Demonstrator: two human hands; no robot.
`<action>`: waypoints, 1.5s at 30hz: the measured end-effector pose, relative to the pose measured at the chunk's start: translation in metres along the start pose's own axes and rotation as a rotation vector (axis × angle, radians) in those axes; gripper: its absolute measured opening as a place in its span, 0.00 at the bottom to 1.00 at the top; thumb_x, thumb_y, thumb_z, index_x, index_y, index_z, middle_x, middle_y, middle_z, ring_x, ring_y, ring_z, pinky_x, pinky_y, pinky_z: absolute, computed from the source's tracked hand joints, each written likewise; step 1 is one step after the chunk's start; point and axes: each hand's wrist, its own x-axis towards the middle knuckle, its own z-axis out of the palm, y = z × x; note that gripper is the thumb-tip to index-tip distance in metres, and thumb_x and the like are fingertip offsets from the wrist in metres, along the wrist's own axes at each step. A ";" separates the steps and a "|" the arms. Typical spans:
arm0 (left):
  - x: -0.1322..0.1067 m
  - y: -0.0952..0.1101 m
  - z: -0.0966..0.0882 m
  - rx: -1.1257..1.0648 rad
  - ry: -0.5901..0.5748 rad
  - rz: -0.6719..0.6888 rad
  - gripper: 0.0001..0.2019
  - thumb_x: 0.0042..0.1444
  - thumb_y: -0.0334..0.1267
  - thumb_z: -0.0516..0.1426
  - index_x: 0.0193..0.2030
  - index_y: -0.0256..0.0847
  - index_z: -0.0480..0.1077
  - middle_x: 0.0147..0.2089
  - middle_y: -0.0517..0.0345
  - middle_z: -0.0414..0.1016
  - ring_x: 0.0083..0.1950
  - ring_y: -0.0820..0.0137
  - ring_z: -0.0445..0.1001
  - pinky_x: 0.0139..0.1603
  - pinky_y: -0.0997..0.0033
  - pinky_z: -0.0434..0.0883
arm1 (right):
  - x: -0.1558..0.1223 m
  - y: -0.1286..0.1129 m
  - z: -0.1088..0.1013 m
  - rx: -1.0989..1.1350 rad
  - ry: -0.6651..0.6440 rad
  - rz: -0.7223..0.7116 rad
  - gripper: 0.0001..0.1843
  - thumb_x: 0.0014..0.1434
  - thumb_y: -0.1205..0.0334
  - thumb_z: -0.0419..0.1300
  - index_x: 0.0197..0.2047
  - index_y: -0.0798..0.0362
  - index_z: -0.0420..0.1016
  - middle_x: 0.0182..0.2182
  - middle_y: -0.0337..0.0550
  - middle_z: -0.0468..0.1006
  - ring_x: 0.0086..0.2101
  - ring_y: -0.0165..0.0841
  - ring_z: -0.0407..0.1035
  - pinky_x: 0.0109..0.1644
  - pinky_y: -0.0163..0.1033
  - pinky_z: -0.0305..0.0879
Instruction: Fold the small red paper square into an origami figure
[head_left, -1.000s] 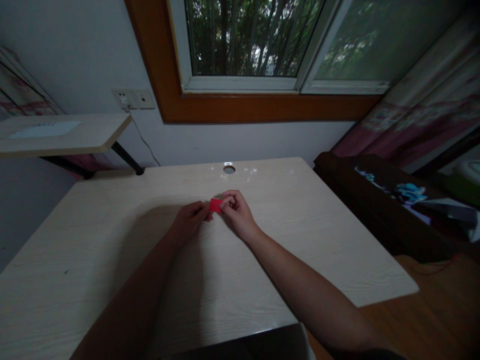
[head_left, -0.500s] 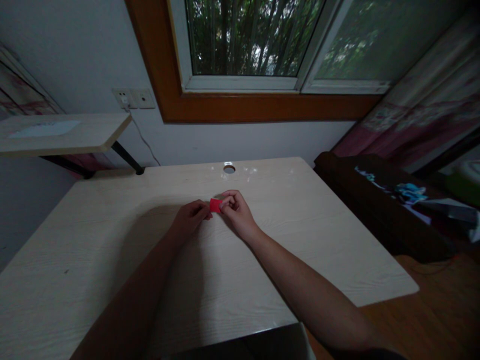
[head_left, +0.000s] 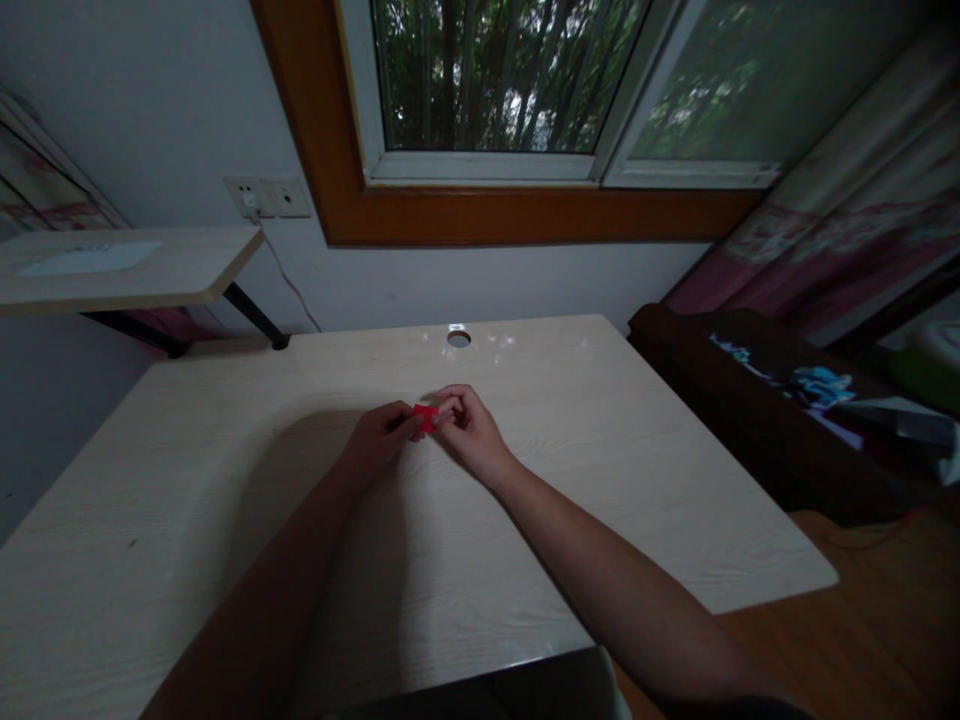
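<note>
Red paper piece [head_left: 426,417] pinched between left hand [head_left: 381,437] and right hand [head_left: 466,432].

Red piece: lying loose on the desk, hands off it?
No, the left hand and the right hand both pinch the red piece at their fingertips.

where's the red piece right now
Head view: the red piece is over the middle of the table, pinched between the left hand and right hand, just nearer than the round hole.
</note>
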 end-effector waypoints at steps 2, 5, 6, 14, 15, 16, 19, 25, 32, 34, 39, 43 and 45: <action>0.000 -0.001 0.000 0.001 -0.003 -0.003 0.13 0.57 0.47 0.58 0.31 0.38 0.73 0.28 0.59 0.78 0.31 0.71 0.74 0.36 0.73 0.70 | 0.000 0.001 0.000 -0.006 -0.004 -0.009 0.15 0.59 0.59 0.62 0.49 0.48 0.67 0.31 0.36 0.73 0.28 0.28 0.66 0.33 0.35 0.61; -0.001 0.000 0.000 -0.016 -0.002 -0.004 0.14 0.58 0.47 0.58 0.31 0.38 0.74 0.28 0.59 0.78 0.31 0.71 0.74 0.35 0.73 0.69 | 0.000 0.003 0.000 -0.009 -0.004 -0.017 0.16 0.58 0.58 0.63 0.49 0.48 0.67 0.32 0.37 0.74 0.29 0.29 0.67 0.34 0.35 0.62; -0.001 0.000 0.000 -0.014 -0.003 -0.002 0.14 0.58 0.47 0.58 0.31 0.38 0.74 0.28 0.59 0.77 0.31 0.71 0.74 0.35 0.73 0.69 | 0.000 0.003 0.000 -0.009 -0.002 -0.017 0.16 0.58 0.58 0.63 0.49 0.48 0.67 0.33 0.37 0.74 0.29 0.29 0.68 0.34 0.35 0.63; -0.003 0.002 0.000 -0.019 -0.057 -0.009 0.13 0.58 0.46 0.58 0.30 0.38 0.75 0.28 0.58 0.77 0.31 0.71 0.74 0.36 0.73 0.69 | 0.001 -0.001 0.002 -0.006 0.014 -0.013 0.16 0.58 0.57 0.63 0.48 0.48 0.67 0.33 0.38 0.75 0.30 0.29 0.69 0.34 0.36 0.65; -0.003 0.002 0.000 -0.016 -0.065 -0.011 0.13 0.58 0.46 0.58 0.31 0.38 0.75 0.28 0.58 0.78 0.31 0.71 0.74 0.36 0.73 0.69 | 0.001 0.000 0.002 -0.003 0.013 -0.014 0.16 0.58 0.57 0.63 0.48 0.48 0.67 0.33 0.38 0.75 0.30 0.29 0.69 0.35 0.36 0.65; -0.003 0.002 0.000 -0.014 -0.071 -0.010 0.13 0.58 0.46 0.58 0.31 0.38 0.75 0.28 0.58 0.78 0.31 0.70 0.74 0.36 0.72 0.69 | 0.001 0.000 0.002 -0.002 0.010 -0.014 0.16 0.58 0.58 0.63 0.49 0.48 0.67 0.33 0.37 0.75 0.30 0.29 0.69 0.35 0.36 0.65; -0.003 0.001 0.000 -0.020 -0.080 0.004 0.14 0.59 0.47 0.57 0.31 0.38 0.75 0.28 0.58 0.78 0.31 0.70 0.75 0.36 0.72 0.70 | 0.001 0.002 0.001 0.007 0.008 -0.007 0.16 0.58 0.59 0.63 0.49 0.49 0.67 0.33 0.37 0.75 0.29 0.28 0.68 0.33 0.35 0.63; -0.002 0.002 0.000 -0.001 0.020 0.010 0.14 0.59 0.46 0.57 0.32 0.37 0.75 0.28 0.58 0.78 0.30 0.71 0.74 0.35 0.74 0.69 | 0.002 0.001 0.001 0.028 0.025 -0.006 0.14 0.58 0.61 0.63 0.48 0.49 0.69 0.32 0.37 0.75 0.30 0.29 0.69 0.35 0.35 0.63; -0.001 0.002 -0.003 0.096 0.124 0.036 0.14 0.60 0.46 0.56 0.32 0.39 0.75 0.30 0.58 0.78 0.32 0.71 0.74 0.36 0.74 0.69 | 0.001 -0.002 0.002 -0.018 0.010 -0.008 0.10 0.58 0.61 0.63 0.44 0.50 0.73 0.34 0.40 0.77 0.34 0.31 0.71 0.39 0.37 0.65; 0.000 0.002 -0.003 0.114 0.139 0.029 0.13 0.60 0.46 0.56 0.33 0.39 0.76 0.31 0.58 0.78 0.33 0.71 0.74 0.36 0.74 0.69 | 0.001 -0.001 0.002 -0.043 -0.018 -0.007 0.09 0.58 0.60 0.63 0.43 0.50 0.75 0.35 0.41 0.77 0.35 0.31 0.71 0.40 0.37 0.66; 0.001 0.001 -0.004 0.099 0.140 0.030 0.13 0.59 0.47 0.56 0.33 0.40 0.75 0.30 0.59 0.78 0.32 0.70 0.74 0.36 0.74 0.70 | 0.000 -0.001 0.003 -0.054 -0.027 0.024 0.12 0.57 0.57 0.64 0.44 0.50 0.76 0.34 0.40 0.76 0.33 0.30 0.69 0.37 0.36 0.65; 0.000 0.002 -0.004 0.147 0.137 0.060 0.13 0.60 0.46 0.56 0.33 0.40 0.75 0.31 0.59 0.78 0.33 0.70 0.74 0.36 0.73 0.70 | 0.000 -0.004 0.003 -0.088 -0.005 0.037 0.11 0.57 0.55 0.66 0.41 0.51 0.76 0.30 0.39 0.73 0.28 0.29 0.65 0.33 0.34 0.62; 0.000 0.000 -0.004 0.166 0.137 0.075 0.12 0.60 0.46 0.56 0.34 0.40 0.75 0.32 0.58 0.78 0.33 0.70 0.75 0.37 0.73 0.70 | 0.000 -0.005 0.002 -0.136 -0.001 0.013 0.10 0.57 0.55 0.65 0.38 0.52 0.77 0.30 0.39 0.73 0.29 0.29 0.65 0.33 0.35 0.62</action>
